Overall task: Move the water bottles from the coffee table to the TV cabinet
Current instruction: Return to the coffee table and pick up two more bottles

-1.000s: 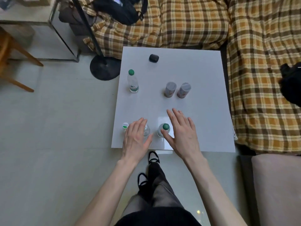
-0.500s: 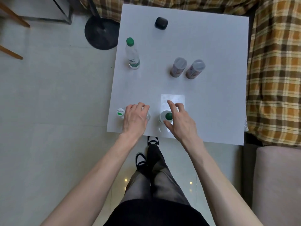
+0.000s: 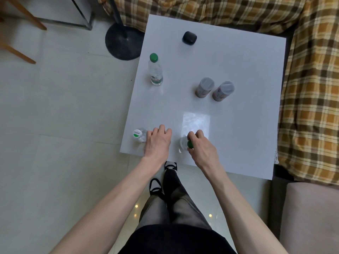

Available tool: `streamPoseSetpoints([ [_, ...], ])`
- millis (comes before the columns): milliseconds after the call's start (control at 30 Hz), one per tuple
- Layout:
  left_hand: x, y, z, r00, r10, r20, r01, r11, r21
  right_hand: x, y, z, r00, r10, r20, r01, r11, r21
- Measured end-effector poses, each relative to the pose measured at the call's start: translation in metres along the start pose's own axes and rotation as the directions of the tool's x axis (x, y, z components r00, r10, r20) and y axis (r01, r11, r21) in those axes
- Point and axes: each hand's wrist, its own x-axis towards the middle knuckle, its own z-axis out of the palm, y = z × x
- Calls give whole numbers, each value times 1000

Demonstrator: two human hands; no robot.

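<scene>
On the white coffee table [image 3: 238, 125], one clear water bottle with a green cap [image 3: 155, 72] stands upright near the far left edge. A second bottle with a white and green cap [image 3: 138, 136] stands at the near left corner, touching my left hand [image 3: 158, 143]. That hand is curled down over a third bottle, which it hides. My right hand [image 3: 200, 146] is closed around the neck of a green-capped bottle [image 3: 184, 143] near the front edge. The TV cabinet is not in view.
Two cans with clear lids [image 3: 204, 87] [image 3: 223, 91] stand mid-table, and a small black case [image 3: 189, 38] lies at the far side. A black lamp base [image 3: 122, 43] sits on the floor at the table's far left. A plaid-covered sofa [image 3: 311, 107] runs along the far and right sides.
Both hands dropped from flat and spread to curled: the left closed down over its bottle, the right wrapped around the green-capped bottle's neck. The camera moved in closer over the table.
</scene>
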Motion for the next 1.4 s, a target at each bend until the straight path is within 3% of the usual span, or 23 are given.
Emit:
streamPoseSetpoints([
  [167,-16,0,-23,993,-32,-112,9,980,-198,-19,4,-14,1000,-19,16,20,1000,-12],
  [367,-54,-5,-66,971,-119,-209,25,915,-403,-52,-10,-54,982,-152,-112,146,987,-62],
  [533,-106,-20,-116,902,-263,-342,38,839,-543,-91,-30,-107,923,-289,-254,269,957,-112],
  [667,-162,-41,-150,807,-395,-439,50,786,-616,-116,-64,-154,867,-380,-323,352,925,-142],
  [933,-278,-89,-191,629,-562,-537,82,735,-673,-166,-163,-216,771,-581,-261,528,812,-247],
  [1100,-350,-117,-198,482,-685,-546,102,663,-741,-196,-228,-215,621,-732,-279,674,681,-285],
  [1233,-409,-137,-186,353,-781,-514,103,579,-809,-224,-287,-204,457,-830,-320,770,549,-325],
  [1400,-484,-166,-162,176,-859,-480,128,503,-855,-259,-361,-167,354,-908,-222,837,414,-358],
])
